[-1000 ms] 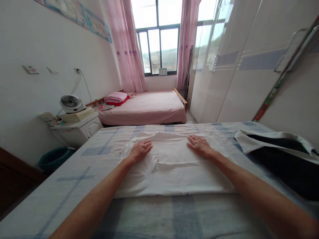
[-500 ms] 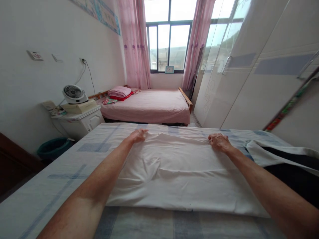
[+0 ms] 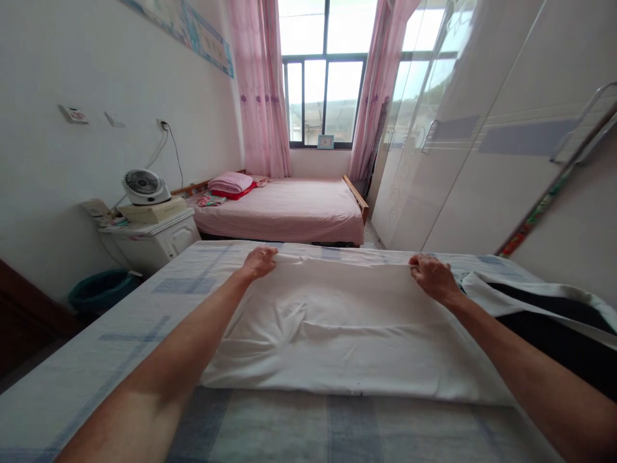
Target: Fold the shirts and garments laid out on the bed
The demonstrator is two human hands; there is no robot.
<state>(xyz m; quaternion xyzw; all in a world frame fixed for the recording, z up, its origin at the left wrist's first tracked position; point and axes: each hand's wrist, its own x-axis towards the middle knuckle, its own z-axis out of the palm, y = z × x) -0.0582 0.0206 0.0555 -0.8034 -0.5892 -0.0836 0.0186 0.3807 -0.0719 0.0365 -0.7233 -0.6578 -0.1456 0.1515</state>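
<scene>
A white cloth [image 3: 347, 347] lies folded on the bed in front of me, creased at its left part and with a fold line across its middle. My left hand [image 3: 261, 261] pinches its far left corner. At the far right corner, the closed fingers of my right hand [image 3: 432, 275] grip the same cloth. The far edge runs nearly straight between both hands. To the right, partly behind my right forearm, is a white-edged black piece of fabric [image 3: 554, 328]; whether it joins the white cloth I cannot tell.
Under the cloth is a bed with a blue-and-white checked sheet [image 3: 270, 424]. Beyond it stands a pink-covered bed [image 3: 299, 209]. On the left are a nightstand [image 3: 178, 236] with a fan [image 3: 144, 185] and a bin [image 3: 103, 289]. A wardrobe [image 3: 463, 193] lines the right.
My hands have moved slightly apart, the left one leftward and the right one rightward. The cloth's far edge is now straighter, and its near edge has shifted a little away from me.
</scene>
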